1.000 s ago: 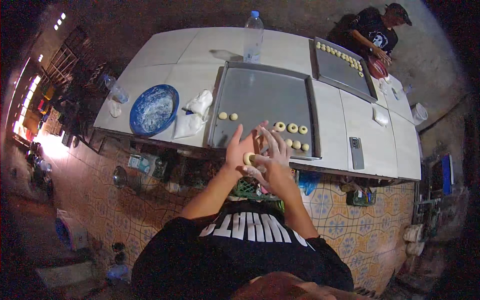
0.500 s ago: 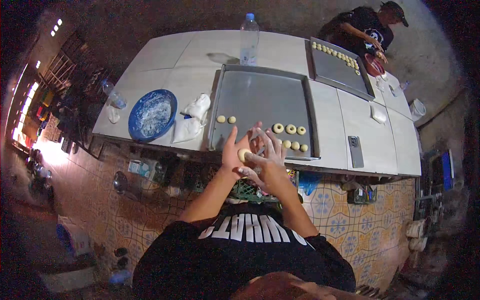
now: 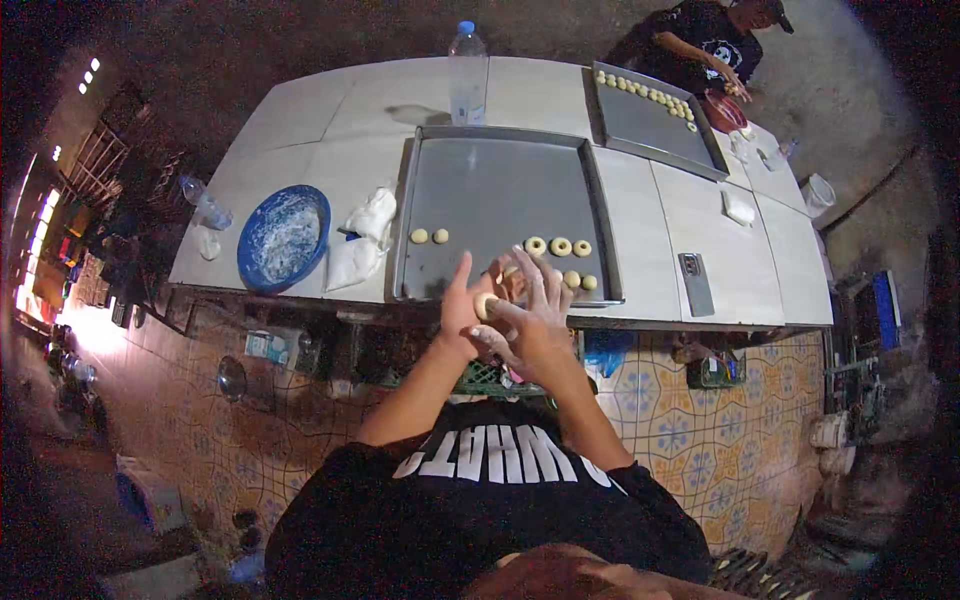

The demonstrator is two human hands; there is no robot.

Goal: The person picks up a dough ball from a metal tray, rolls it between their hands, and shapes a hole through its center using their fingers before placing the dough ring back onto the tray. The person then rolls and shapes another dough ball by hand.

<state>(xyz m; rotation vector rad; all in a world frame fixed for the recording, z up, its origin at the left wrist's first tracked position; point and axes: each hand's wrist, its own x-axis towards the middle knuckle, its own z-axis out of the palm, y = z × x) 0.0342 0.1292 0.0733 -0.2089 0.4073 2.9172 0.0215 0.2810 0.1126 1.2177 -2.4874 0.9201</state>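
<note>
A small round of pale dough [image 3: 484, 306] rests against the palm of my left hand [image 3: 460, 312], whose thumb is stretched up beside it. My right hand [image 3: 540, 330] is dusted with flour and comes in from the right; its index fingertip presses on the dough while its other fingers stay stretched out. Both hands are over the near edge of a grey metal tray [image 3: 500, 190]. On the tray are two dough balls [image 3: 430, 236] at the left and three dough rings [image 3: 561, 246] at the right, with more dough balls [image 3: 580, 281] partly hidden behind my right fingers.
Left of the tray are white floury bags [image 3: 360, 245] and a blue basin [image 3: 322, 235] with flour. A plastic bottle [image 3: 467, 85] stands behind it. A phone [image 3: 696, 285] lies at right. Farther off, a person [image 3: 700, 45] works by a second tray [image 3: 650, 130] and red bowl [image 3: 722, 112].
The view has shifted, so the table and trays appear a little farther left. My right fingers have moved slightly against the dough, which stays in my left hand.
</note>
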